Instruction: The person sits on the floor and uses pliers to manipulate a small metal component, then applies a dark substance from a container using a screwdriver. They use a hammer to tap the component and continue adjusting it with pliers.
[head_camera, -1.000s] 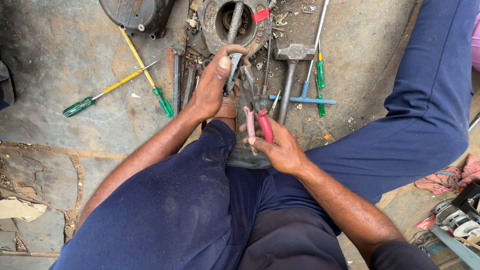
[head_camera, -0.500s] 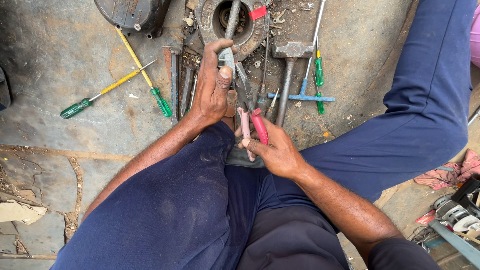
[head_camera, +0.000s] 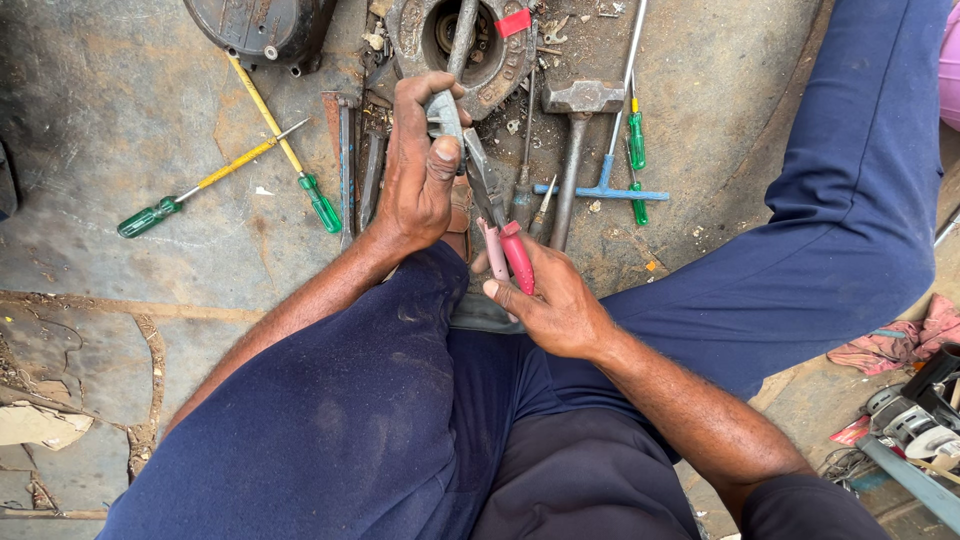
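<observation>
My left hand is closed around a small grey metal part, thumb pressed on its side, just in front of a round metal housing. My right hand grips the red and pink handles of a pair of pliers. The pliers' jaws reach up to the metal part in my left hand. Both hands work between my knees in dark blue trousers, above the oily ground.
Two yellow-shafted screwdrivers with green handles cross at the left. A hammer, a blue T-shaped wrench, green screwdrivers and flat tools lie ahead. A dark engine cover sits top left; rags and machine parts lie at right.
My left hand has shifted its hold on the metal part, the thumb now pressing lower on its side. The right hand keeps the pliers' handles and has barely moved.
</observation>
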